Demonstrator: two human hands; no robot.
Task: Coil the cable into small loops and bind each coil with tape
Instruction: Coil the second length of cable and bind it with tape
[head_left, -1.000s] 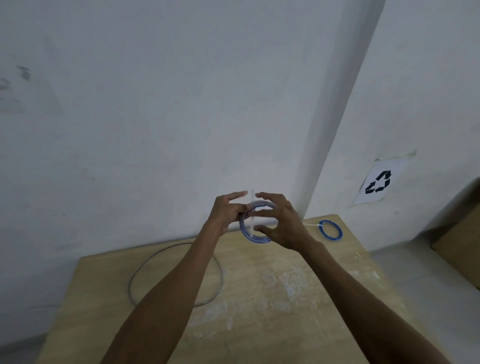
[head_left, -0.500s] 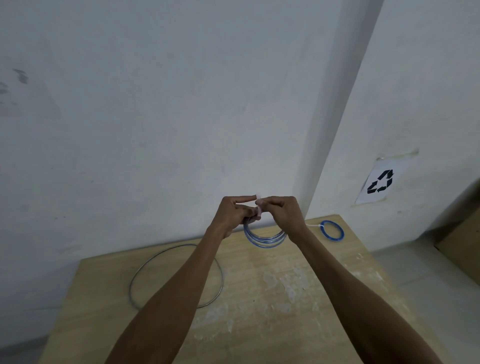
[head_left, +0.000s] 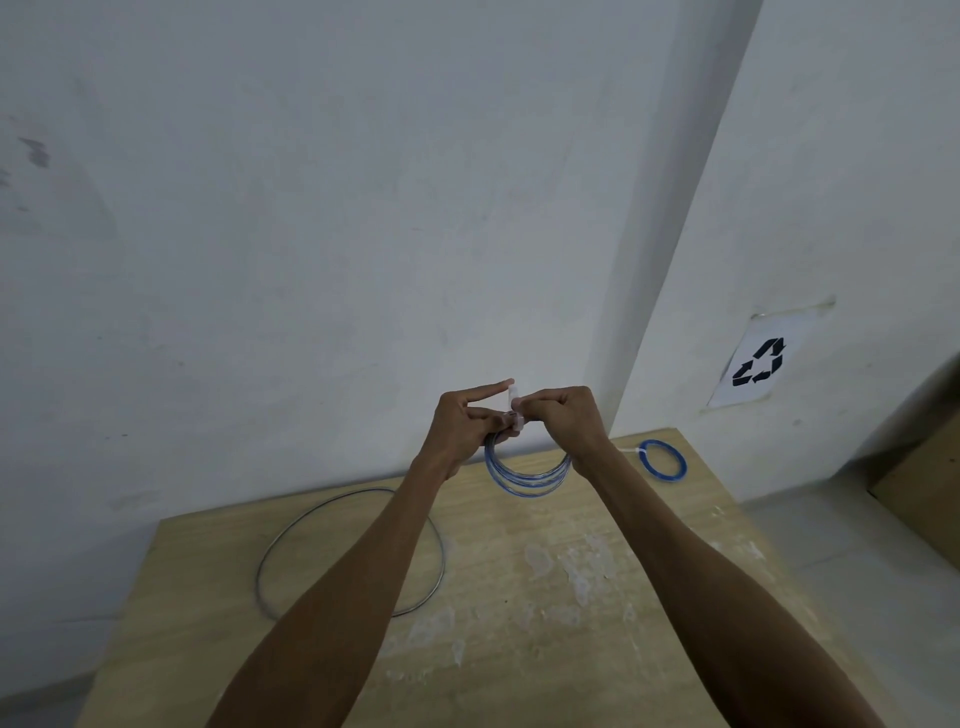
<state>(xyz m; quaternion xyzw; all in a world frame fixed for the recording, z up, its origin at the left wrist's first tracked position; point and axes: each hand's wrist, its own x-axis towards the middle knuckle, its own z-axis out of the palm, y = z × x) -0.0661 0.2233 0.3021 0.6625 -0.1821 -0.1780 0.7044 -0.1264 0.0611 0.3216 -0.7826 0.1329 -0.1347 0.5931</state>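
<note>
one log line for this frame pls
phase: taping coil | left hand: holds blue coil | right hand: pinches tape | table: grey loop, small blue coil

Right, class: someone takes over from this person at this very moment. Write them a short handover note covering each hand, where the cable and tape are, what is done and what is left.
The left hand grips the top of the blue coil, held up above the table, with its index finger straight.
The right hand pinches the tape strip at the top of that coil.
Done: a second small coil lies at the table's far right, with a white binding on its left side.
Left: press the tape round the held coil. The large grey loop on the table's left is neither coiled small nor taped.
</note>
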